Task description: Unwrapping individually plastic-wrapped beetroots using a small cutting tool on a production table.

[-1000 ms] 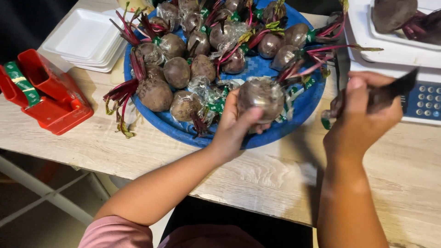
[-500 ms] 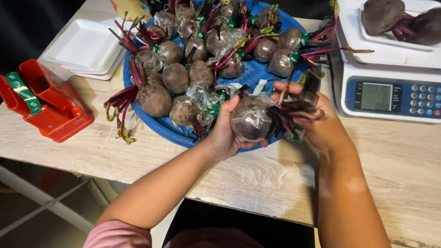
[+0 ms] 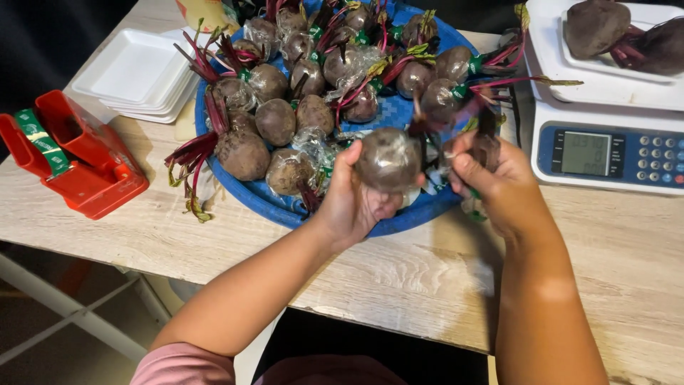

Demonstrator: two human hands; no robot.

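Head view: blue tray (image 3: 274, 207) holds roughly fifteen plastic-wrapped beetroots with red stems; the white tray (image 3: 605, 68) on the scale (image 3: 605, 153) holds two more. Left hand (image 3: 353, 203) grips one wrapped beetroot (image 3: 388, 158) over the blue tray's near rim, stems pointing right into the right hand (image 3: 502, 182), which is closed on them.

Two bare forearms, short pink sleeve (image 3: 182, 363) on left, possibly a T-shirt

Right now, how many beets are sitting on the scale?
2: one beet at the left of the white tray on the scale, another beet at the right, cut off by the picture's edge.
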